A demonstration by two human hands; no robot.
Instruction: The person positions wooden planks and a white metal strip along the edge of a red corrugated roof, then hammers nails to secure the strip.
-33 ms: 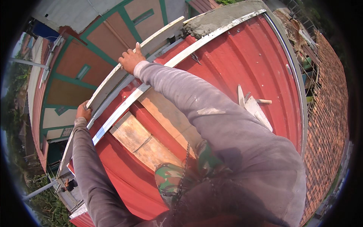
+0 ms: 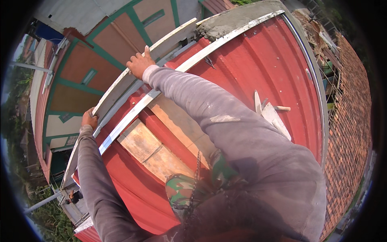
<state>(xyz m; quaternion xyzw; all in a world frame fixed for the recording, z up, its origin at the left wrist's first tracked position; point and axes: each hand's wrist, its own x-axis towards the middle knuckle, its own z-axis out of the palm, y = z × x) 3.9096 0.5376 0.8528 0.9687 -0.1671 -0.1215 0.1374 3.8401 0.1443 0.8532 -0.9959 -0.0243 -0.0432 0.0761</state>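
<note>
A long whitish board (image 2: 111, 98) runs along the upper left edge of the red corrugated roof (image 2: 262, 60). My right hand (image 2: 140, 63) grips it with fingers over the top edge; my left hand (image 2: 89, 119) holds it farther toward the lower left. Beside the board, a pale metal strip (image 2: 219, 40) crosses the roof. Two wooden planks (image 2: 143, 155) (image 2: 173, 121) lie on the red sheeting beneath my arms. To the right of my right arm lie some white offcuts (image 2: 274, 120) and a wooden-handled tool (image 2: 282, 108). My camouflage-clad legs (image 2: 181, 189) show below, partly hidden.
Rough cement (image 2: 238, 20) caps the roof's far end. A tiled roof (image 2: 346, 145) and broken timbers lie beyond the right edge. Past the board is a building (image 2: 80, 105) with green-framed panels. A person (image 2: 73, 197) is low at the lower left, near poles and greenery.
</note>
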